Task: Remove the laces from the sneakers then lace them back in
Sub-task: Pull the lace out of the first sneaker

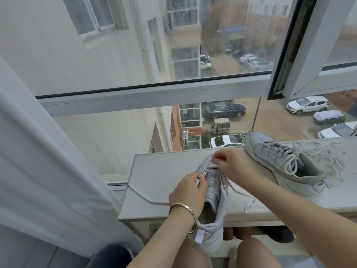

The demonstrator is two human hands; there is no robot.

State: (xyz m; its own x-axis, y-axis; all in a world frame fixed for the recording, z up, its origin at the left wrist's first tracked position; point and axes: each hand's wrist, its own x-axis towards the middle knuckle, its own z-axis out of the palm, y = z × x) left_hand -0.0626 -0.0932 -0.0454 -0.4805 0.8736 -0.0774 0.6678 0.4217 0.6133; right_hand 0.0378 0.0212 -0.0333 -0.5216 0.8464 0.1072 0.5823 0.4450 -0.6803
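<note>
A grey sneaker [213,192] lies toe away from me on the white shelf [154,171], its heel hanging over the near edge. My left hand [188,190] grips the shoe's left side near the eyelets. My right hand [231,165] pinches the lace at the toe end of the eyelet rows. The pale lace [239,192] crosses the lowest eyelets and trails loose to the right over the shelf. A second grey sneaker [286,163], fully laced with loose ends, rests at the right.
A white cord [143,196] runs across the shelf's left part. A sheer curtain [38,161] hangs at the left. The window glass stands directly behind the shelf, with an opened sash [309,55] at the upper right. My knees sit below the shelf edge.
</note>
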